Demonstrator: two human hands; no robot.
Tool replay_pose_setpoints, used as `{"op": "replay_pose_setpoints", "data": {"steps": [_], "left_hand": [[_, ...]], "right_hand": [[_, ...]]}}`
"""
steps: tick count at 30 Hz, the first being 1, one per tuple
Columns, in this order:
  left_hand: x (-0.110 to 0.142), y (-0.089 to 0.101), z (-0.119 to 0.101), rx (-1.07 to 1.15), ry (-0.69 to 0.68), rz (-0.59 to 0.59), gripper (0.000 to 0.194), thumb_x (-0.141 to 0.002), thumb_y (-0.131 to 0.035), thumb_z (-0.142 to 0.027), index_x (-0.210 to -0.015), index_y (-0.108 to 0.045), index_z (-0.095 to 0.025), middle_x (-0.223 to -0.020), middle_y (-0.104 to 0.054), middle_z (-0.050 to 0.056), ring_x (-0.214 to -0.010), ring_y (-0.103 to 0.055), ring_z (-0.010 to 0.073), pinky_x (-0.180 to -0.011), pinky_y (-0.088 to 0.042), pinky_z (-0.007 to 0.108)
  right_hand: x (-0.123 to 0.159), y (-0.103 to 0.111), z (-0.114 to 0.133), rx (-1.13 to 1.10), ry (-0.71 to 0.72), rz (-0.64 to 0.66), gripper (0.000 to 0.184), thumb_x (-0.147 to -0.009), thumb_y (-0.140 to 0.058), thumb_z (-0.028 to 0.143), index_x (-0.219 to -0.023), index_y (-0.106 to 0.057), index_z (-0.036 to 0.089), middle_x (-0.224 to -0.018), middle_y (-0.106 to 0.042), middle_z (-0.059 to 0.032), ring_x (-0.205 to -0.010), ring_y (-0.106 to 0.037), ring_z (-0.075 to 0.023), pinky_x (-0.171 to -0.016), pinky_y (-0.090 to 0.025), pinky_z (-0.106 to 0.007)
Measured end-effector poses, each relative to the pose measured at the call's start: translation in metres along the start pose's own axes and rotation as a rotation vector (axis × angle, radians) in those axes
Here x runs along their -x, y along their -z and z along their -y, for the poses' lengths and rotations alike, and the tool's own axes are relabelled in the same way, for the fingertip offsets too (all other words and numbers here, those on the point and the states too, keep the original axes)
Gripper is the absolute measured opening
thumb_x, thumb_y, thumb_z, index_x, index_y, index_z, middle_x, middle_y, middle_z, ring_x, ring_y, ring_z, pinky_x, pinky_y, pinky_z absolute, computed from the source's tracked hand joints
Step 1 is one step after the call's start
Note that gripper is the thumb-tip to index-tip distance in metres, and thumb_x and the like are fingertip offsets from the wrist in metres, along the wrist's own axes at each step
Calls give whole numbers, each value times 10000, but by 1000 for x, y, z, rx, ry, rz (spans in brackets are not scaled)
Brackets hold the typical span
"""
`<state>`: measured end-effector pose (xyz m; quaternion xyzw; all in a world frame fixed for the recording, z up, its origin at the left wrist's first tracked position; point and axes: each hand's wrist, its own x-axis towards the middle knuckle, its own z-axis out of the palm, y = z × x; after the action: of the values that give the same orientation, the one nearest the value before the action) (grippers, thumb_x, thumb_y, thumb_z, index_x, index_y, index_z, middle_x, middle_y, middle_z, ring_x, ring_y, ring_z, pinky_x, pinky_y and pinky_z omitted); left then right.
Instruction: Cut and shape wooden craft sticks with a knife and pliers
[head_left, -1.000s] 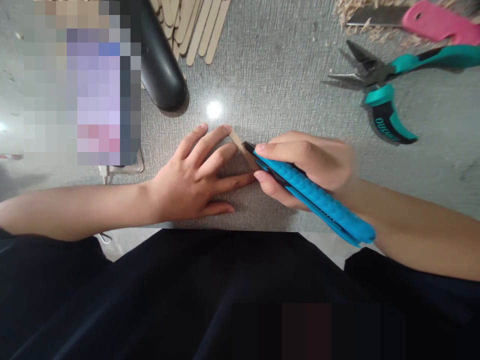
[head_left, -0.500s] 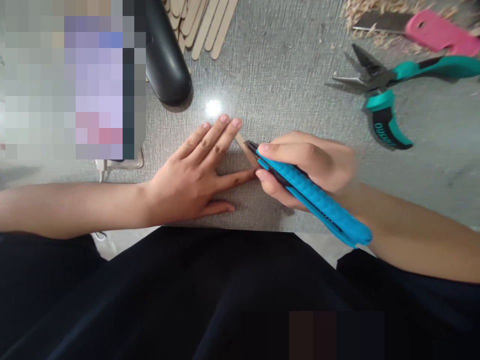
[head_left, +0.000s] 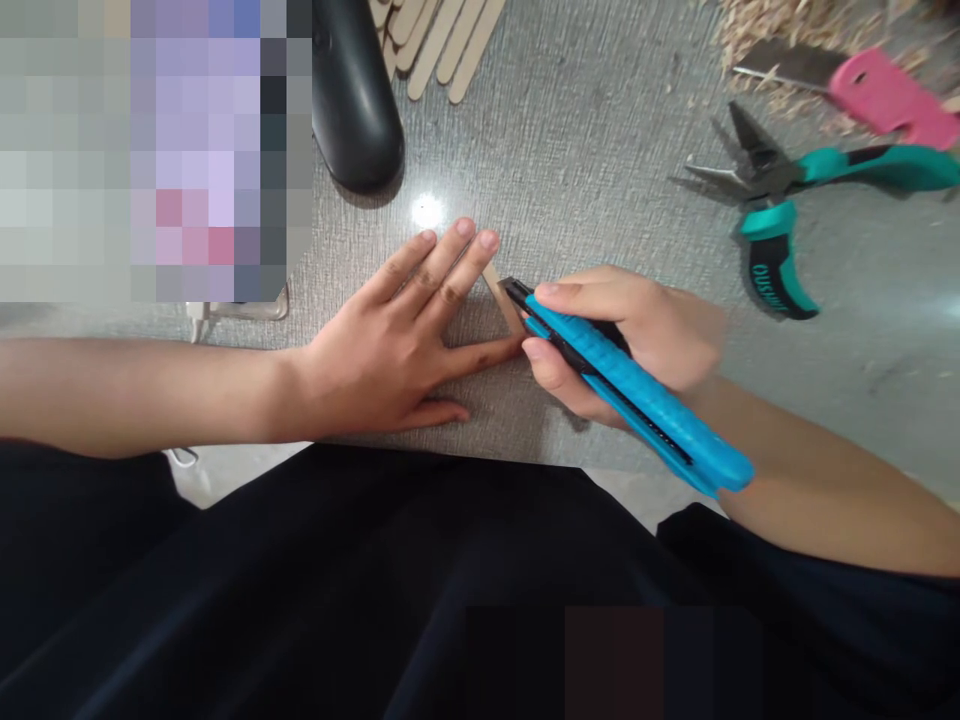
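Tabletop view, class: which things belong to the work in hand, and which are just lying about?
In use:
- blue cutter, in the right hand
- single wooden stick, at the cutter's tip, left hand beside it

Lying about:
- open pliers
- pink-handled blade
- wood shavings
- black object
- other sticks, possibly spares

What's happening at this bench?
A person's right hand grips a blue, black-tipped utility knife, its tip at a thin, flat wooden stick on the grey textured table. The left hand lies spread, fingertips at the stick's two ends. Teal-and-black pliers lie open beyond, near a pink-handled blade among wood shavings.
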<state>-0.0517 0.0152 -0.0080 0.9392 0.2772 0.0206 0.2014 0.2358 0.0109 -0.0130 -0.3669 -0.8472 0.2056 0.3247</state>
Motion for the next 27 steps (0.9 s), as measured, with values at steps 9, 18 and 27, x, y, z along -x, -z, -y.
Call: {"op": "replay_pose_setpoints", "data": {"steps": [9, 18, 27], "left_hand": [[0, 0, 1, 45, 10, -22, 933, -1084, -683, -705, -1871, -326, -353, -2039, -171, 100, -1853, -261, 551, -1489, -309, 790], [0, 0, 1, 10, 7, 41, 907, -1078, -676, -726, -1850, -360, -371, -2042, -146, 86, -1853, -212, 587, -1472, -285, 837], [-2, 1, -1, 28, 6, 19, 957, -1089, -672, -685, -1894, -265, -367, -2038, -168, 97, -1845, -223, 594, -1475, -288, 837]], "right_hand": [[2, 2, 2, 27, -33, 7, 454, -1062, -767, 280, -1493, -670, 387, -1016, -872, 9, -744, -838, -251, -613, -686, -390], [-1, 1, -1, -9, 2, 9, 489, -1051, -788, 262, -1514, -680, 373, -1059, -880, -4, -754, -831, -236, -613, -677, -374], [-1, 1, 0, 36, 10, 13, 457, -1023, -796, 259, -1459, -688, 344, -990, -861, 8, -770, -844, -242, -610, -676, -365]]}}
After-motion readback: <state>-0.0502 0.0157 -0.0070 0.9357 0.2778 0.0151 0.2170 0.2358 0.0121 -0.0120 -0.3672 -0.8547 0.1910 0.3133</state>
